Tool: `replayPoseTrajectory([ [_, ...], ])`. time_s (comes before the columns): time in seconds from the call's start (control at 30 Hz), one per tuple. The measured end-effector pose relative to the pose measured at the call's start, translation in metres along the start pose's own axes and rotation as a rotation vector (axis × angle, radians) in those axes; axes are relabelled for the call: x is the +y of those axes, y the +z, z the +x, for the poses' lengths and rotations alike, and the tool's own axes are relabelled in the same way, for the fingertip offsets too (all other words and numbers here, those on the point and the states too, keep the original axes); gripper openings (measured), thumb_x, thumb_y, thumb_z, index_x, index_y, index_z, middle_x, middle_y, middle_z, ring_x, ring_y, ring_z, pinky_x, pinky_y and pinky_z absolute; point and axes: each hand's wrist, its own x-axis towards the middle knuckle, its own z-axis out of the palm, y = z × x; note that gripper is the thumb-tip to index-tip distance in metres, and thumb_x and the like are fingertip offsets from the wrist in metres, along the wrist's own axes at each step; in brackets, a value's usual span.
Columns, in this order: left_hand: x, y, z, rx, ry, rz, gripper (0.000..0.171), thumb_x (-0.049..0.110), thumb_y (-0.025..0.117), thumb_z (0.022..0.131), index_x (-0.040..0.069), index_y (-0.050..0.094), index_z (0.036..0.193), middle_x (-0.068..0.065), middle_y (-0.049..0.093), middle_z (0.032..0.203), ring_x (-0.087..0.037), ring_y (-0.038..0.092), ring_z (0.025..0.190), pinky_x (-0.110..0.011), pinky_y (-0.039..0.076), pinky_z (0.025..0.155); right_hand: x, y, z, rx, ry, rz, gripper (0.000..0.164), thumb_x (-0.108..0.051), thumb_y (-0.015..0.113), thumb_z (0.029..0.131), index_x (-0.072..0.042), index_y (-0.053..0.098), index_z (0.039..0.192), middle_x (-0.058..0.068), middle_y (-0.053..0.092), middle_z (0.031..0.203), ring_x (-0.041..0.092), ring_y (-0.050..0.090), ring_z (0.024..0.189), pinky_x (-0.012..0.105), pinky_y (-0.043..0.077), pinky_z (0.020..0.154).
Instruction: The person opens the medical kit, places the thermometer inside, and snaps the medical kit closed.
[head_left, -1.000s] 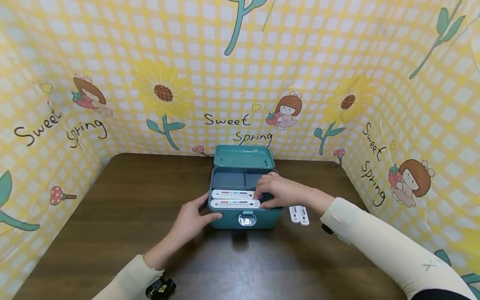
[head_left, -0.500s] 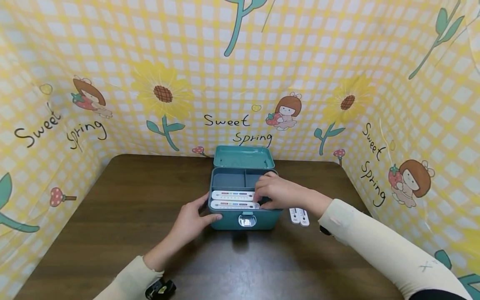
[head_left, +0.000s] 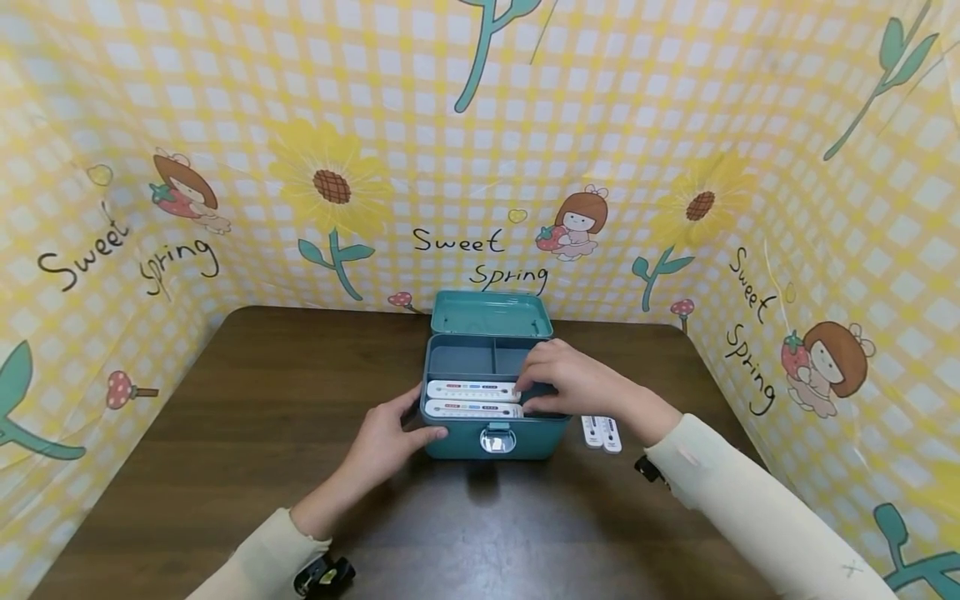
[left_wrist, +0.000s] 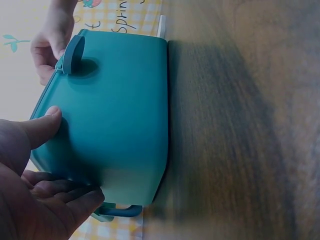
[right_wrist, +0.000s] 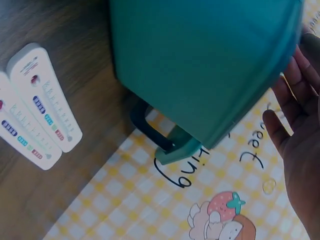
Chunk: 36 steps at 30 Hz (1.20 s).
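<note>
As the head view shows, a teal box stands open on the dark wooden table, its lid tipped back at the far side. At the rear, a grey divided section has 2 compartments; the front compartment holds a rear white strip and a front white strip, which bear coloured labels and printed scales. Both long axes run left to right, parallel with the box's front wall. The right hand reaches over the box's right side, fingers bent down at the strips' right ends; whether it pinches either strip is hard to tell. The left hand braces the left front corner, thumb on the front wall, fingers along the side. Just right of the box, 2 loose white strips point roughly front to back.

From the left wrist, the left hand's fingers lie nearly straight beside the box wall, spread from the thumb. Beyond it, the right hand's fingers bend at the rim near the latch.

From the right wrist, the loose strips lie face up, edge to edge, their long axes parallel. The right hand's fingertips disappear behind the box rim.
</note>
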Motion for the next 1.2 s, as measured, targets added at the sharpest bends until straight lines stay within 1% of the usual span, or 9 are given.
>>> replayPoseTrajectory([
  [0.2,0.001,0.001,0.001,-0.002,-0.006,0.003,0.090,0.041,0.085,0.084,0.006,0.044,0.155,-0.014,0.050,0.155,-0.033,0.048,0.143,-0.054,0.041,0.114,-0.002,-0.007,-0.009,0.072,0.065,-0.028,0.027,-0.034,0.082,0.089,-0.016,0.078,0.108,-0.008,0.069,0.105,0.011,0.058,0.103,0.038,0.045,0.098],
  [0.33,0.002,0.001,0.001,-0.005,-0.005,0.000,0.090,0.041,0.085,0.084,0.006,0.044,0.155,-0.014,0.050,0.155,-0.033,0.048,0.143,-0.054,0.041,0.114,-0.003,-0.010,-0.020,0.131,0.143,-0.018,0.030,-0.034,0.082,0.089,-0.016,0.078,0.112,-0.008,0.070,0.108,0.013,0.059,0.105,0.039,0.046,0.097],
  [0.43,0.002,0.001,0.001,-0.004,-0.003,-0.008,0.090,0.041,0.085,0.084,0.006,0.044,0.155,-0.014,0.050,0.154,-0.033,0.048,0.142,-0.053,0.042,0.113,-0.004,-0.011,-0.029,0.178,0.214,0.024,0.030,-0.034,0.080,0.091,-0.015,0.077,0.114,-0.007,0.070,0.110,0.014,0.059,0.108,0.042,0.046,0.098],
  [0.57,0.002,0.000,0.000,-0.005,-0.008,-0.013,0.090,0.041,0.085,0.084,0.005,0.043,0.155,-0.014,0.049,0.155,-0.032,0.048,0.143,-0.053,0.042,0.113,-0.004,-0.010,-0.040,0.258,0.284,0.068,0.028,-0.031,0.078,0.093,-0.014,0.076,0.114,-0.004,0.071,0.110,0.015,0.059,0.109,0.045,0.046,0.099],
  [0.77,0.002,0.000,-0.001,-0.007,-0.001,-0.010,0.090,0.043,0.085,0.084,0.006,0.044,0.155,-0.013,0.050,0.155,-0.032,0.048,0.142,-0.053,0.042,0.113,-0.001,-0.011,-0.057,0.404,0.345,0.071,0.025,-0.021,0.080,0.091,-0.012,0.075,0.114,-0.001,0.072,0.110,0.020,0.061,0.110,0.049,0.048,0.098],
  [0.9,0.002,0.000,0.000,-0.006,0.003,-0.013,0.090,0.043,0.085,0.083,0.006,0.044,0.155,-0.013,0.051,0.154,-0.031,0.049,0.142,-0.053,0.043,0.113,0.002,-0.007,-0.070,0.496,0.417,0.076,0.024,-0.017,0.080,0.091,-0.012,0.074,0.114,0.000,0.072,0.111,0.020,0.062,0.110,0.046,0.050,0.095],
  [1.03,0.001,0.001,0.001,-0.004,0.001,-0.006,0.091,0.043,0.085,0.083,0.006,0.044,0.155,-0.013,0.050,0.154,-0.031,0.048,0.142,-0.053,0.042,0.114,0.002,0.002,-0.083,0.588,0.506,0.105,0.022,-0.015,0.079,0.092,-0.011,0.074,0.113,0.001,0.072,0.110,0.020,0.062,0.109,0.042,0.050,0.092],
  [1.2,0.001,0.001,0.000,0.001,0.002,-0.008,0.090,0.043,0.085,0.083,0.006,0.044,0.155,-0.014,0.051,0.154,-0.032,0.048,0.143,-0.054,0.041,0.114,0.001,0.016,-0.096,0.650,0.609,0.126,0.022,-0.014,0.076,0.094,-0.008,0.074,0.115,0.004,0.072,0.111,0.020,0.062,0.108,0.036,0.049,0.091],
])
